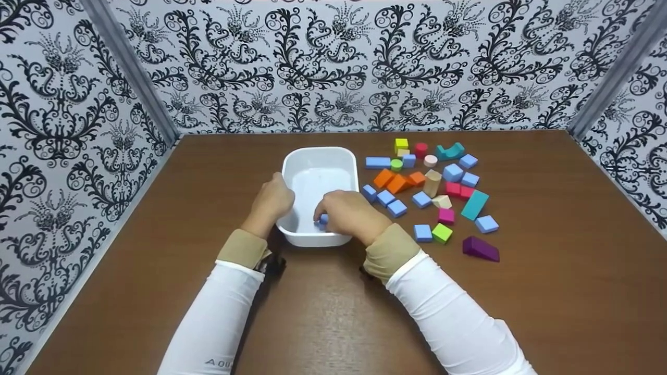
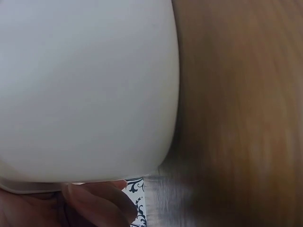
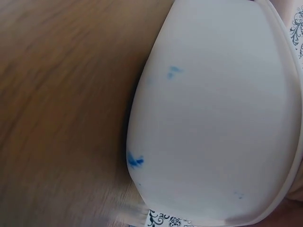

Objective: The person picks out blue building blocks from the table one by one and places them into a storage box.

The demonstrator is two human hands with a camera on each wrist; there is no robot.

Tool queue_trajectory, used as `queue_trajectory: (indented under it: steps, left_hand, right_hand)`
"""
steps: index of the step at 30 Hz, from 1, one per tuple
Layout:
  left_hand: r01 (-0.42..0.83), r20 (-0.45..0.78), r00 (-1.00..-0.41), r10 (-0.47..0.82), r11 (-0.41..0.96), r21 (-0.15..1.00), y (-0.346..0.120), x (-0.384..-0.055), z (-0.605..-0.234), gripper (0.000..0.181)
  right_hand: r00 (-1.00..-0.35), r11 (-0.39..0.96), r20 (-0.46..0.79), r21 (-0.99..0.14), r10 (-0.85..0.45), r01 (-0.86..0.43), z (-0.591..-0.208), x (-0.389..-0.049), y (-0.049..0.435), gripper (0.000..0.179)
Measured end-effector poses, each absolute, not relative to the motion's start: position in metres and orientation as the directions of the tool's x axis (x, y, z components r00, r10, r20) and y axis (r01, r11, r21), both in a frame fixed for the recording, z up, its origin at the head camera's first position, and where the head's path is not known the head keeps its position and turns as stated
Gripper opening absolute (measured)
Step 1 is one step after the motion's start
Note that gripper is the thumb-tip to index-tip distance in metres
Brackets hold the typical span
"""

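Observation:
A white plastic tub [image 1: 318,179] stands on the brown table. My left hand [image 1: 273,199] grips its left rim; in the left wrist view, fingers [image 2: 92,203] lie at the rim beside the outer wall [image 2: 85,94]. Over the tub's near right side reaches my right hand [image 1: 353,214], its fingers down inside. A small blue block [image 1: 323,219] shows at those fingertips, low in the tub, partly hidden by the hand. The tub's outside [image 3: 213,113], with blue smudges, fills much of the right wrist view, where the right fingers are hidden.
Right of the tub lie scattered blocks: several blue ones [image 1: 397,208], orange ones [image 1: 398,183], a teal block [image 1: 474,205], a green cube [image 1: 442,233], a wooden cylinder [image 1: 432,184] and a purple wedge [image 1: 480,249]. Patterned panels [image 1: 344,67] border the table [image 1: 547,219].

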State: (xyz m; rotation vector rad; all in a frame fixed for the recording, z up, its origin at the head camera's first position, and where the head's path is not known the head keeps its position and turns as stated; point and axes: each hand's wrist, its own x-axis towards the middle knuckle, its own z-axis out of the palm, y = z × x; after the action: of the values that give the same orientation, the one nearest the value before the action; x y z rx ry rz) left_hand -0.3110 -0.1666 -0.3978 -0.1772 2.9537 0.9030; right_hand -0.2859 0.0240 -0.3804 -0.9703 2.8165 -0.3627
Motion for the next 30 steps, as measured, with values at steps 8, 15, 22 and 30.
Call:
queue_trajectory:
  steps: [8,15,22,30]
  left_hand:
    - [-0.115,-0.074,-0.993,-0.088,0.826,0.552,-0.166,-0.312,-0.399,0.059]
    - [-0.112,-0.077,-0.994,-0.083,0.824,0.556,-0.166,-0.312,-0.398,0.057]
    - [-0.115,-0.07,-0.993,-0.091,0.831,0.545,-0.166,-0.312,-0.399,0.057]
    - [-0.117,-0.072,-0.993,-0.093,0.83,0.546,-0.167,-0.313,-0.4,0.058]
  right_hand:
    - [-0.793,0.761,-0.035,-0.308,-0.609,-0.571,-0.381,-0.286,0.026,0.023]
    - [-0.782,0.732,0.018,-0.34,-0.623,-0.591,-0.382,-0.288,0.028,0.022]
    - [-0.762,0.701,0.048,-0.359,-0.646,-0.617,-0.38,-0.288,0.03,0.022]
    - [-0.746,0.681,0.096,-0.344,-0.659,-0.647,-0.365,-0.289,0.036,0.025]
